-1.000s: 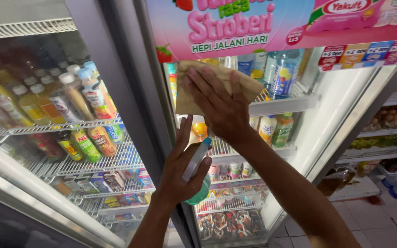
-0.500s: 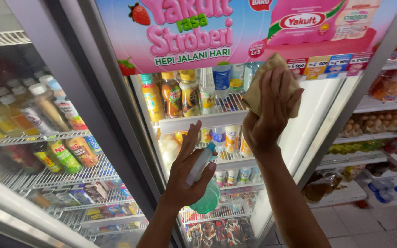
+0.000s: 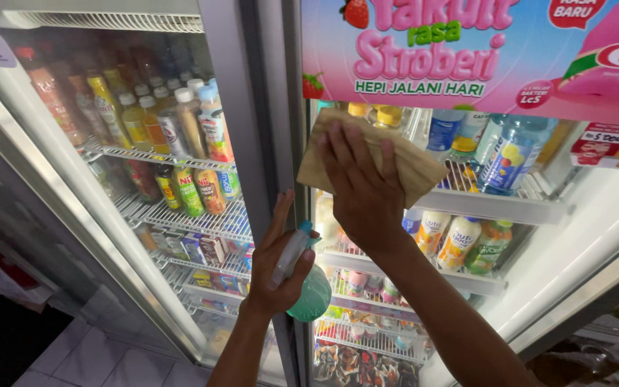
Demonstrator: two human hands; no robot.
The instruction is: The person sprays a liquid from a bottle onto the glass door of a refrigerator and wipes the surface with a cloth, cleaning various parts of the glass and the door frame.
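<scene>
My right hand presses a tan cloth flat against the glass door of a drinks fridge, just under a pink poster stuck on the glass. My left hand is lower, near the frame between the two doors, and holds a teal spray bottle by its white trigger head. Behind the glass stand bottles and cartons on wire shelves.
A second glass door on the left hangs open, with shelves of drink bottles behind it. A grey door frame divides the two fridge sections. Tiled floor lies at lower left, shop shelving at lower right.
My right hand has slid the cloth leftwards across the glass, after first sweeping right. My left hand keeps the spray bottle in the same spot.
</scene>
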